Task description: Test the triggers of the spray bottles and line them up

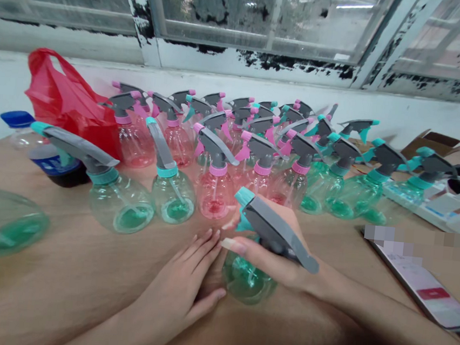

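Note:
My right hand (274, 258) is closed around the neck of a green spray bottle (249, 285) with a grey and teal trigger head. That bottle stands at the front of the table, its head pointing up and left. Flat on the tabletop just left of it lies my left hand (189, 280), fingers stretched out and holding nothing. The thumb is close to the bottle's side; I cannot tell whether it touches. Beyond my hands are a pink spray bottle (215, 193), a teal-headed green spray bottle (173, 197) and a larger-looking green spray bottle (119, 202).
Several pink and green spray bottles stand in rows toward the wall. A headless-looking green bottle (9, 227) is cut off at left. A red plastic bag (74, 103), cola bottle (60, 164), phone (426, 283), power strip (449, 215) and cardboard box (432, 143) surround them.

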`<state>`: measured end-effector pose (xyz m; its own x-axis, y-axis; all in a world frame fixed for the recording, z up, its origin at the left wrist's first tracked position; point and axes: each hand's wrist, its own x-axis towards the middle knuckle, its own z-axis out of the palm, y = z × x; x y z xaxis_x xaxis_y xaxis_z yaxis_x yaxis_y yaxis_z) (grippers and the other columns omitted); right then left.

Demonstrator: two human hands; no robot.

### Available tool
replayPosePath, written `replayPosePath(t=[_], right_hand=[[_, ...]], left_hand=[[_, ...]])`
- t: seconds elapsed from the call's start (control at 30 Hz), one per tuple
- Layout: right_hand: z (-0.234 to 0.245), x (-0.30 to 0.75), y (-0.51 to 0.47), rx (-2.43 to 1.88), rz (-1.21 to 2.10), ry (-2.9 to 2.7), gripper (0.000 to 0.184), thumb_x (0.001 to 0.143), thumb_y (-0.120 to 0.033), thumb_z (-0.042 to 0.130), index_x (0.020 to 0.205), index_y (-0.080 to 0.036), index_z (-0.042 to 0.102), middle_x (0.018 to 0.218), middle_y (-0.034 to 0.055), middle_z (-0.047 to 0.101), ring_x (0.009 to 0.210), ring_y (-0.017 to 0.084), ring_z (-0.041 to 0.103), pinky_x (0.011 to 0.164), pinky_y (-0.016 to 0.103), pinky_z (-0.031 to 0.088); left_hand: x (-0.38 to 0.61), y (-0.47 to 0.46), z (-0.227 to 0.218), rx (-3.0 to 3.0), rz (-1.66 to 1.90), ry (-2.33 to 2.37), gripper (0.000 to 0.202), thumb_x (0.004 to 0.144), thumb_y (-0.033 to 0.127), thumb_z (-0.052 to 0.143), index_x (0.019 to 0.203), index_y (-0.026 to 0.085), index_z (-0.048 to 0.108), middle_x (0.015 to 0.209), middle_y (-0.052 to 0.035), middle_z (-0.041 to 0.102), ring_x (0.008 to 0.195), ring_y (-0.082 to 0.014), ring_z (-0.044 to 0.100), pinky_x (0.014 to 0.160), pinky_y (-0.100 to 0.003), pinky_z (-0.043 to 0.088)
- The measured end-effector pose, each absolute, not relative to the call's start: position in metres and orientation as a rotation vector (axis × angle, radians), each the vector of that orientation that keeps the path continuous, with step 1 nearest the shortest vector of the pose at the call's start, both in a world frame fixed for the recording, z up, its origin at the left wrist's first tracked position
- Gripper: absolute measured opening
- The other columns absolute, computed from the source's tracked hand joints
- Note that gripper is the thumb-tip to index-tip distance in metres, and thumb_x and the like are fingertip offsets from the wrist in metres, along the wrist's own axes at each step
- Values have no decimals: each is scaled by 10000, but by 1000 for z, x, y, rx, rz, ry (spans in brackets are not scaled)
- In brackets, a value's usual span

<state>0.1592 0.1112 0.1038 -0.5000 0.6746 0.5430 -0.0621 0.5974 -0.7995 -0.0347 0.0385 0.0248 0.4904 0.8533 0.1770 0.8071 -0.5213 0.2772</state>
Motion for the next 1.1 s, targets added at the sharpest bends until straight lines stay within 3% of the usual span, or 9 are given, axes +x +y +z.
replayPosePath(t=[0.1, 0.2, 0.3, 0.4, 0.6, 0.8, 0.97, 1.1], right_hand=[[108, 160, 111, -540, 1026, -1919, 207, 817, -301, 679, 748, -206, 509, 624, -62, 501, 519, 73, 485, 498, 210, 454], [110, 160, 111, -546, 1018, -1955, 156, 824, -291, 675, 793, -206, 547, 620, -70, 496, 476, 61, 423, 450, 200, 407], [107, 161, 110, -565, 1013, -1907, 156, 830, -266, 668, 962, -203, 611, 830, -9, 642, 638, 103, 578, 600, 242, 506], [104, 161, 110, -535, 980, -1884, 222, 843, -245, 655, 1059, -216, 616, 968, 25, 680, 806, 146, 648, 745, 288, 537], [103, 162, 111, -540, 984, -1927, 230, 852, -238, 625, 1075, -185, 618, 865, 26, 639, 744, 156, 607, 728, 315, 527], [105, 161, 110, -556, 993, -1921, 62, 848, -238, 619, 903, -216, 602, 749, -16, 526, 642, 130, 512, 657, 294, 503], [107, 162, 109, -574, 1033, -1943, 216, 853, -243, 609, 1068, -227, 598, 812, 10, 554, 703, 150, 535, 721, 325, 517], [107, 161, 109, -552, 1048, -1937, 177, 849, -227, 616, 1025, -225, 601, 767, -6, 555, 649, 132, 531, 671, 300, 515]], left_hand=[[-35, 39, 24, 2589, 434, 1442, 667, 936, 356, 562, 1485, 111, 274, 1519, -200, 352, 1390, -349, 337, 1091, -546, 361], [-35, 39, 24, 2598, 429, 1449, 641, 935, 391, 561, 1458, 102, 329, 1497, -206, 389, 1376, -352, 364, 1080, -552, 369], [-35, 39, 25, 2590, 424, 1448, 634, 935, 416, 553, 1452, 115, 343, 1482, -196, 417, 1366, -343, 386, 1079, -555, 366], [-36, 39, 24, 2597, 423, 1457, 640, 945, 431, 543, 1458, 116, 328, 1492, -194, 403, 1374, -334, 375, 1086, -545, 357], [-36, 38, 22, 2635, 427, 1466, 641, 947, 438, 542, 1451, 108, 324, 1489, -201, 404, 1377, -331, 368, 1093, -539, 350], [-37, 38, 22, 2640, 427, 1470, 638, 951, 423, 538, 1463, 131, 293, 1494, -203, 396, 1367, -338, 384, 1089, -541, 354], [-36, 38, 24, 2638, 431, 1460, 631, 953, 413, 533, 1462, 125, 296, 1495, -204, 392, 1360, -361, 387, 1084, -545, 359], [-36, 37, 24, 2639, 432, 1466, 625, 954, 422, 535, 1451, 109, 322, 1499, -202, 387, 1358, -358, 391, 1088, -537, 359]])
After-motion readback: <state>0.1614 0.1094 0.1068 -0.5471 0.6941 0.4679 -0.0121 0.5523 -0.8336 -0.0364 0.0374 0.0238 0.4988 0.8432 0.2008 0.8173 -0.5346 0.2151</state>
